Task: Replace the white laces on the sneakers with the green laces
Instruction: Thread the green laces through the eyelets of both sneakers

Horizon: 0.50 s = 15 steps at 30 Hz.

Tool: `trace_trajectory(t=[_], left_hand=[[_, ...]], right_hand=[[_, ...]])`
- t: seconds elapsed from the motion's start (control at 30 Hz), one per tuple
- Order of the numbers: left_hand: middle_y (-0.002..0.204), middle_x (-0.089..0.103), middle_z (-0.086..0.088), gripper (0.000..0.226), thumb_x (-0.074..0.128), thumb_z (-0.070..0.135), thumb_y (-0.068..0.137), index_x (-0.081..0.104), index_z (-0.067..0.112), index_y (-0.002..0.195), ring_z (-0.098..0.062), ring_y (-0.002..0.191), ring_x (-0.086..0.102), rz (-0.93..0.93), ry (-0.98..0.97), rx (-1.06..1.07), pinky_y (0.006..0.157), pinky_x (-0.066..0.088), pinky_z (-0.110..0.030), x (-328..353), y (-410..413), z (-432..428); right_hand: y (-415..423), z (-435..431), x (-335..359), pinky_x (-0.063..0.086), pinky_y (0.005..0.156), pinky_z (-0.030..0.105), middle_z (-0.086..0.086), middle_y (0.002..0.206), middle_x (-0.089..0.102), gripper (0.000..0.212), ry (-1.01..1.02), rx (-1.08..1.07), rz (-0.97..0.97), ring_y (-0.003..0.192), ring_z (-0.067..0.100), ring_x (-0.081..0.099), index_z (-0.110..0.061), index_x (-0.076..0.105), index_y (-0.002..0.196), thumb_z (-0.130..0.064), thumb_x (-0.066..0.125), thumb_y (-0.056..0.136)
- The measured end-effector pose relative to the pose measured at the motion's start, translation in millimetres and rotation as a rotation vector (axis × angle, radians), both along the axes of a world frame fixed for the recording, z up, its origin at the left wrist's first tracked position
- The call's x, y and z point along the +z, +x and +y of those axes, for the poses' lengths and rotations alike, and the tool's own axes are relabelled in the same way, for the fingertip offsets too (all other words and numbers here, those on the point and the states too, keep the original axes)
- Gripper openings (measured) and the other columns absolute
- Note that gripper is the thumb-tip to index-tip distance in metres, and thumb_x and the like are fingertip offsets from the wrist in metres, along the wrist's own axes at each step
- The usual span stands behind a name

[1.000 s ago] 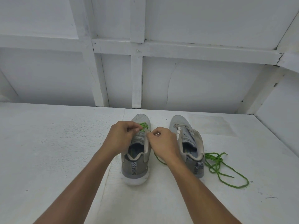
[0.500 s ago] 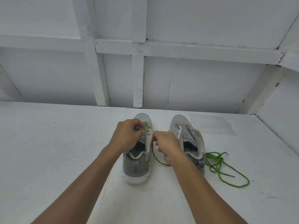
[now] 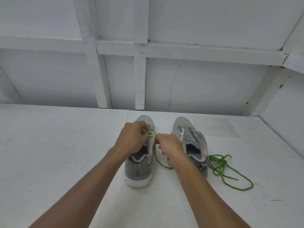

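Centre of the frame, the left hand [image 3: 133, 137] pinches a thin green lace [image 3: 150, 131] at the eyelets of the grey mesh sneaker with a white sole [image 3: 139, 171], fingers curled tight, likely to feed it through. Just beside it, the right hand [image 3: 171, 148], also curled, pinches that sneaker's pale eyelet flap, apparently to steady it. Right of centre, an unlaced second grey sneaker [image 3: 192, 140] stands beside a loose tangled green lace [image 3: 227, 168] on the white tabletop [image 3: 65, 153].

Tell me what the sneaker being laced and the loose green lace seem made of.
Sneaker being laced: matte grey fabric upper, mesh-like over the toe; smooth white sole, probably rubber or foam. Loose green lace: round braided cord, likely synthetic, lying in limp coils.
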<state>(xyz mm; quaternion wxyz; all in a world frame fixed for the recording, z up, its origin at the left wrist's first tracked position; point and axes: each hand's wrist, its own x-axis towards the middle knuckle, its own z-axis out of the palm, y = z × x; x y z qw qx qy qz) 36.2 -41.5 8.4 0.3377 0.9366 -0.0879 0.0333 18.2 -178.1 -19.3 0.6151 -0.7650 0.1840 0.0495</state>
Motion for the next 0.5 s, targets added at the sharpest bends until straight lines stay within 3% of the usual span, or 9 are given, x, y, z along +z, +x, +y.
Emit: trace_trajectory(t=[0.27, 0.37, 0.5], left_hand=[[0.091, 0.068, 0.004, 0.012, 0.063, 0.019, 0.089, 0.069, 0.02, 0.099, -0.012, 0.084, 0.063, -0.048, 0.042, -0.021, 0.075, 0.052, -0.024, -2.5, -1.2, -5.7], [0.091, 0.068, 0.005, 0.009, 0.063, 0.019, 0.089, 0.068, 0.021, 0.096, -0.012, 0.085, 0.064, -0.065, 0.051, -0.007, 0.076, 0.053, -0.025, -2.9, -1.2, -4.9], [0.092, 0.07, 0.007, 0.009, 0.066, 0.019, 0.089, 0.066, 0.023, 0.096, -0.012, 0.083, 0.065, -0.083, 0.024, -0.002, 0.075, 0.055, -0.029, -6.0, -3.6, -0.3]], right_hand=[[-2.2, 1.0, 5.7, 0.022, 0.054, 0.028, 0.006, 0.079, 0.048, 0.005, -0.009, 0.023, -0.003, 0.072, 0.019, 0.034, -0.016, 0.053, 0.079, -0.017, 0.052, 0.083], [-5.4, -1.3, 11.5, 0.032, 0.056, 0.027, 0.006, 0.079, 0.061, 0.013, 0.004, 0.068, 0.013, 0.065, 0.018, 0.047, -0.014, 0.062, 0.078, -0.02, 0.055, 0.087], [-8.1, -7.9, 14.7, 0.038, 0.06, 0.022, 0.001, 0.095, 0.073, 0.02, 0.044, 0.13, 0.007, 0.066, 0.011, 0.059, -0.018, 0.071, 0.093, -0.024, 0.053, 0.098]])
